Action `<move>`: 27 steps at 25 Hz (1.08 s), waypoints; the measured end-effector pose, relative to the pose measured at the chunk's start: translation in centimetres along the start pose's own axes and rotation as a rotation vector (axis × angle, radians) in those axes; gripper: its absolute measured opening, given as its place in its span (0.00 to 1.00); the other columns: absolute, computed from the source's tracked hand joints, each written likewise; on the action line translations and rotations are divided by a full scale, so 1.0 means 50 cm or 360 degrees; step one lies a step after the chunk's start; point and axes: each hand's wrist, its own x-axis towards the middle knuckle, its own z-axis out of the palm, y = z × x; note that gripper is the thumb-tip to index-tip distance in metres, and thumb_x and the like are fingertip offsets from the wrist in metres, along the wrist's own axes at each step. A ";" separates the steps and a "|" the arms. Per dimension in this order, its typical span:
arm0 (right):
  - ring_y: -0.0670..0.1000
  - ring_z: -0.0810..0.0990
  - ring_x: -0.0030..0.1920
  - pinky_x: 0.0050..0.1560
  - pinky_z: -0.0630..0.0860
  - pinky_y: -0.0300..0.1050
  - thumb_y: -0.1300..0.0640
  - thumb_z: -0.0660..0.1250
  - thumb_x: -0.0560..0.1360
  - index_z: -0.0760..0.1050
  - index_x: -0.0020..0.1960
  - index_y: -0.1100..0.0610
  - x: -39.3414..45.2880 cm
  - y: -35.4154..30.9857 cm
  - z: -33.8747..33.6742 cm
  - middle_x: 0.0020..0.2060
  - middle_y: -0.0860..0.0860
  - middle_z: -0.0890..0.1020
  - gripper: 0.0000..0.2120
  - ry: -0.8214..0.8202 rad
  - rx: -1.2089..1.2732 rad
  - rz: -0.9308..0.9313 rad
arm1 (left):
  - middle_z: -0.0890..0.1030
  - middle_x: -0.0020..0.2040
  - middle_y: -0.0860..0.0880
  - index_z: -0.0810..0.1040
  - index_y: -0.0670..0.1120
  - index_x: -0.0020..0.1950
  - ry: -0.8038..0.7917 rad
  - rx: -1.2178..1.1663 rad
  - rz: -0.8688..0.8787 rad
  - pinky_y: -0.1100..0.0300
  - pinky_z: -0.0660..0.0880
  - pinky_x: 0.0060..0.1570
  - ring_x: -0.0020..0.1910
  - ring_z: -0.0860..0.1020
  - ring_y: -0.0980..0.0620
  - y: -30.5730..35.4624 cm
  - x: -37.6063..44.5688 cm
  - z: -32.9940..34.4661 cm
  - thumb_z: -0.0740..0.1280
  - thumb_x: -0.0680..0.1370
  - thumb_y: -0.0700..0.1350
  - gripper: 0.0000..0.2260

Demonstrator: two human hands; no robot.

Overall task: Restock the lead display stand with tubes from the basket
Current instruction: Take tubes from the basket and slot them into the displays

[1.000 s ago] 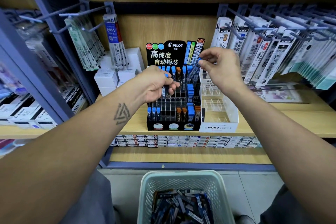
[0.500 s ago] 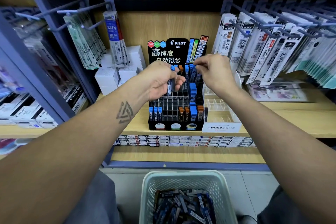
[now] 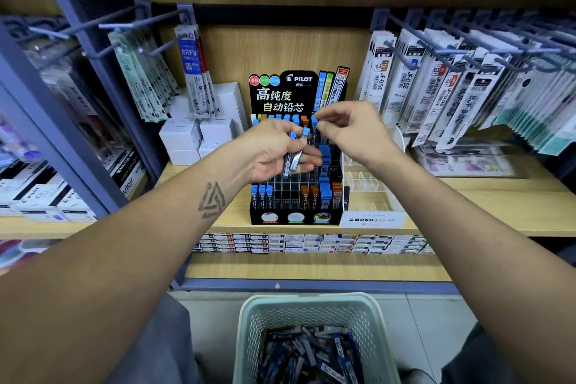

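Nearest, the basket point(image 3: 249, 330) of loose lead tubes sits on the floor below the display stand point(image 3: 296, 218). Before the stand, the left hand point(image 3: 274, 151) grips two blue-capped tubes point(image 3: 294, 154). The right hand point(image 3: 355, 131) hangs beside it, fingers point(image 3: 327, 126) pinched nearly together over the stand's back row; whether they hold anything, I cannot tell.

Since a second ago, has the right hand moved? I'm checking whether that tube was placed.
Yes. The right hand has dropped from beside the PILOT sign to the stand's top row; its fingertips are pinched there, and no tube shows in them.

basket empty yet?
No. The basket holds a loose heap of tubes across its visible bottom; the near part is cut off by the frame.
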 end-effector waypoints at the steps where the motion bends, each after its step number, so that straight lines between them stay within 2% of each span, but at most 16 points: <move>1: 0.48 0.83 0.46 0.48 0.81 0.43 0.64 0.71 0.76 0.83 0.54 0.58 -0.006 -0.003 -0.001 0.45 0.53 0.85 0.07 -0.0108 0.0159 0.0081 | 0.84 0.46 0.33 0.73 0.37 0.59 -0.0017 0.0039 0.0010 0.52 0.83 0.43 0.41 0.85 0.42 -0.001 -0.001 0.002 0.59 0.83 0.32 0.07; 3: 0.50 0.83 0.44 0.46 0.82 0.45 0.64 0.73 0.75 0.83 0.52 0.60 -0.018 -0.004 -0.002 0.45 0.58 0.85 0.06 -0.0212 0.0344 0.0173 | 0.83 0.49 0.33 0.75 0.35 0.57 -0.0085 0.0110 0.0032 0.53 0.83 0.44 0.42 0.85 0.43 -0.004 -0.003 0.009 0.59 0.83 0.33 0.06; 5: 0.51 0.82 0.41 0.46 0.82 0.48 0.65 0.74 0.74 0.83 0.48 0.59 -0.023 -0.001 -0.005 0.42 0.58 0.85 0.04 -0.0197 0.0417 0.0212 | 0.83 0.50 0.33 0.74 0.34 0.59 -0.0163 0.0112 0.0034 0.51 0.82 0.48 0.45 0.86 0.42 -0.006 -0.007 0.014 0.59 0.83 0.33 0.07; 7: 0.49 0.80 0.35 0.40 0.81 0.44 0.67 0.74 0.73 0.82 0.45 0.59 -0.023 -0.003 -0.011 0.38 0.56 0.84 0.04 -0.0166 0.0496 0.0278 | 0.83 0.52 0.32 0.74 0.36 0.60 -0.0199 0.0135 0.0014 0.47 0.83 0.50 0.49 0.85 0.40 -0.005 -0.010 0.013 0.59 0.83 0.33 0.07; 9: 0.47 0.79 0.31 0.35 0.78 0.39 0.67 0.74 0.73 0.82 0.45 0.61 -0.021 -0.007 -0.019 0.35 0.54 0.83 0.04 -0.0121 0.0536 0.0322 | 0.83 0.51 0.32 0.74 0.37 0.61 -0.0171 0.0197 -0.0036 0.49 0.84 0.45 0.48 0.85 0.40 -0.004 -0.011 0.009 0.58 0.84 0.33 0.08; 10: 0.46 0.79 0.31 0.35 0.78 0.38 0.67 0.74 0.73 0.82 0.46 0.62 -0.020 -0.007 -0.022 0.35 0.54 0.83 0.04 -0.0122 0.0554 0.0320 | 0.84 0.48 0.34 0.74 0.37 0.61 -0.0147 0.0233 -0.0051 0.53 0.83 0.41 0.45 0.85 0.42 -0.003 -0.012 0.005 0.58 0.84 0.33 0.08; 13: 0.48 0.82 0.35 0.40 0.80 0.39 0.69 0.73 0.73 0.83 0.50 0.63 -0.021 -0.005 -0.025 0.37 0.56 0.84 0.07 -0.0243 0.0666 0.0265 | 0.82 0.42 0.38 0.75 0.36 0.59 -0.0064 0.0304 -0.0023 0.61 0.77 0.29 0.35 0.81 0.48 0.002 -0.017 -0.009 0.58 0.84 0.33 0.08; 15: 0.49 0.83 0.38 0.43 0.82 0.41 0.70 0.72 0.74 0.83 0.51 0.63 -0.024 -0.005 -0.024 0.38 0.56 0.84 0.07 -0.0340 0.0691 0.0181 | 0.82 0.42 0.37 0.75 0.36 0.60 -0.0008 0.0288 -0.0008 0.61 0.78 0.30 0.36 0.82 0.47 0.004 -0.022 -0.023 0.57 0.84 0.33 0.08; 17: 0.51 0.83 0.39 0.44 0.82 0.42 0.67 0.73 0.74 0.83 0.48 0.64 -0.028 -0.013 -0.017 0.38 0.58 0.84 0.04 -0.0373 0.0626 0.0079 | 0.83 0.45 0.34 0.73 0.36 0.59 0.0032 0.0273 -0.0056 0.56 0.82 0.34 0.40 0.84 0.42 0.003 -0.029 -0.038 0.57 0.84 0.33 0.07; 19: 0.53 0.83 0.39 0.44 0.82 0.44 0.67 0.74 0.73 0.83 0.47 0.67 -0.031 -0.020 -0.005 0.39 0.60 0.84 0.04 -0.0386 0.0578 0.0035 | 0.84 0.47 0.36 0.72 0.39 0.58 0.0142 0.0429 -0.0119 0.54 0.82 0.33 0.39 0.85 0.41 0.000 -0.036 -0.055 0.57 0.84 0.34 0.06; 21: 0.54 0.84 0.38 0.42 0.82 0.44 0.68 0.74 0.73 0.82 0.47 0.67 -0.035 -0.026 0.011 0.37 0.61 0.84 0.04 -0.0407 0.0484 0.0026 | 0.84 0.44 0.40 0.73 0.41 0.56 0.0260 0.0675 -0.0138 0.61 0.75 0.25 0.30 0.81 0.47 -0.002 -0.039 -0.071 0.58 0.84 0.35 0.05; 22: 0.54 0.84 0.37 0.42 0.83 0.45 0.68 0.74 0.73 0.82 0.47 0.67 -0.038 -0.027 0.022 0.37 0.60 0.84 0.04 -0.0410 0.0385 0.0022 | 0.83 0.40 0.41 0.74 0.40 0.55 0.0300 0.0743 -0.0129 0.64 0.69 0.22 0.26 0.76 0.51 0.000 -0.039 -0.079 0.58 0.84 0.35 0.05; 24: 0.54 0.85 0.36 0.42 0.84 0.47 0.67 0.74 0.73 0.83 0.46 0.65 -0.044 -0.027 0.049 0.35 0.59 0.85 0.03 -0.0387 0.0180 0.0014 | 0.79 0.35 0.42 0.75 0.40 0.52 0.0353 0.0740 -0.0107 0.66 0.62 0.21 0.24 0.68 0.54 0.007 -0.042 -0.086 0.60 0.83 0.36 0.05; 27: 0.53 0.86 0.38 0.44 0.84 0.47 0.67 0.73 0.74 0.83 0.46 0.60 -0.049 -0.024 0.087 0.37 0.56 0.85 0.03 -0.0376 -0.0010 0.0036 | 0.73 0.32 0.44 0.73 0.41 0.44 0.0348 0.0624 -0.0065 0.65 0.61 0.21 0.25 0.66 0.54 0.017 -0.048 -0.089 0.63 0.82 0.35 0.07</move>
